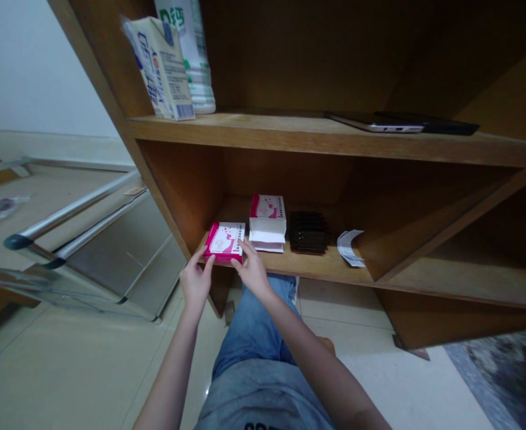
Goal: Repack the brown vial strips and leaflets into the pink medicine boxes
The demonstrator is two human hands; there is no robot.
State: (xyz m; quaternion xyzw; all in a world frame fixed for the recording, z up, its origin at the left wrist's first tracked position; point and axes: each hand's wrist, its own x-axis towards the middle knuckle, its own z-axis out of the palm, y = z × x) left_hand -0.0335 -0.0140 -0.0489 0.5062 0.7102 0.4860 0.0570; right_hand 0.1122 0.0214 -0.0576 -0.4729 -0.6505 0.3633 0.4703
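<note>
A person sat facing the wooden shelf unit (290, 132), grey T-shirt (263, 400) and blue jeans (249, 322) closest to me. Both bare hands reached to the front edge of the unit's lower shelf. The left hand (195, 283) and right hand (253, 270) gripped a pink-and-white box (224, 242) from either side, their fingertips pressed to its near corners. I could not tell whether it had left the board. The box lay flat, tilted slightly, its long axis running roughly along the shelf edge and its printed face upward.

Just behind it on that shelf stood a second pink-and-white box (267, 214), resting on a small stack of white paper (266, 240). To its right sat one dark stack of flat items (308, 233), too dim to identify, then one curled white slip (349, 248).

On the unit's upper shelf were two packages, a cream carton (159, 68) and a white-and-green pack (195, 65), with a slim silver device (379, 123) and a black slab (446, 126) farther right. Left of the unit leaned a metal-framed folding rack (75, 209).
</note>
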